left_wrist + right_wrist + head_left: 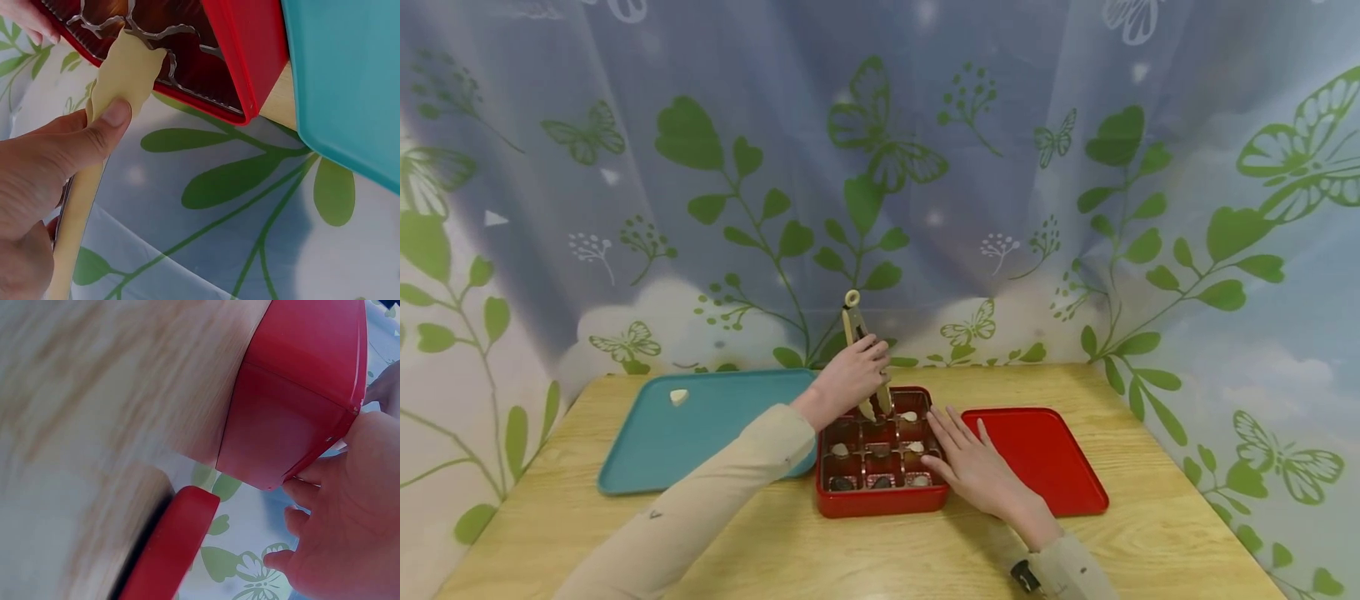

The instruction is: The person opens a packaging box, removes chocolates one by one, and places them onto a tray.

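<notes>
My left hand [852, 377] grips a pair of cream-tipped tongs [128, 72], its thumb pressed on one arm near the broad tip. The tongs point down into the back row of a red box [882, 502] with a clear divided insert. What lies between the tips is hidden. Small white pieces [914, 447] and dark pieces [841, 483], like chocolates, sit in several compartments. My right hand [981, 471] rests against the box's right side with fingers extended along the rim; in the right wrist view, its fingertips are at the box's edge [340, 434].
A teal tray [722, 433] lies left of the box, with one small white piece [678, 397] near its back left corner. To the right lies a flat red lid [1045, 458]. Behind the wooden table [760, 542] hangs a leaf-and-butterfly curtain [925, 233].
</notes>
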Motion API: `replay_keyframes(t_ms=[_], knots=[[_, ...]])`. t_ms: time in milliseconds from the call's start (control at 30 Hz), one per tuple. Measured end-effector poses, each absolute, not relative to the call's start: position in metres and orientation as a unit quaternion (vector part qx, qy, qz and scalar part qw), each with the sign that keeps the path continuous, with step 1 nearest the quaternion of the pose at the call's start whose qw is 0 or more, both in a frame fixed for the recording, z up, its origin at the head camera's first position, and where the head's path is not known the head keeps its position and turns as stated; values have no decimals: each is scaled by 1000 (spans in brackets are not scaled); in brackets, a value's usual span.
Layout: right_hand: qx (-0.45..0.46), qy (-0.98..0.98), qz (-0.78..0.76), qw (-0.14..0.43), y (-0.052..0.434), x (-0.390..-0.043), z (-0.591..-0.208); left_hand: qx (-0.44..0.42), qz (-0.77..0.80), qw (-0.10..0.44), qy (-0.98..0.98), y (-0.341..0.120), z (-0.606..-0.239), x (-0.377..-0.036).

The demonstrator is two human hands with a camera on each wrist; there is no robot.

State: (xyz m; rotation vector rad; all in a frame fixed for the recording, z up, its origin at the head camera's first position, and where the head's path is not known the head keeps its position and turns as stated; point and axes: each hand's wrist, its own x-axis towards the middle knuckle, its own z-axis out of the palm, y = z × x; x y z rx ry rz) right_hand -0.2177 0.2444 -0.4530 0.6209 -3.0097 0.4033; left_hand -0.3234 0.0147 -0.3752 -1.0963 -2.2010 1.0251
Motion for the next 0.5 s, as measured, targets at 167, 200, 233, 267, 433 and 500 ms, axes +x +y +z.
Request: replay_keyframes(t_ms=[167,200,233,267,433,500], knots=[[199,-972,125,15,244,-220,-452,-407,382,234,-796,15,-371,-326],[200,-972,125,15,244,-220,-452,-407,384,232,-795,14,-370,-326],[200,-972,124,14,244,-220,-453,-409,387,229,-795,14,-369,-326],[201,-972,123,13,244,-220,-453,-411,388,227,-793,14,-368,-327],[198,-972,122,13,244,-219,-453,-436,389,223,-780,19,-372,-327],[200,-972,122,15,245,-218,-453,-441,391,219,-778,21,-375,-327]])
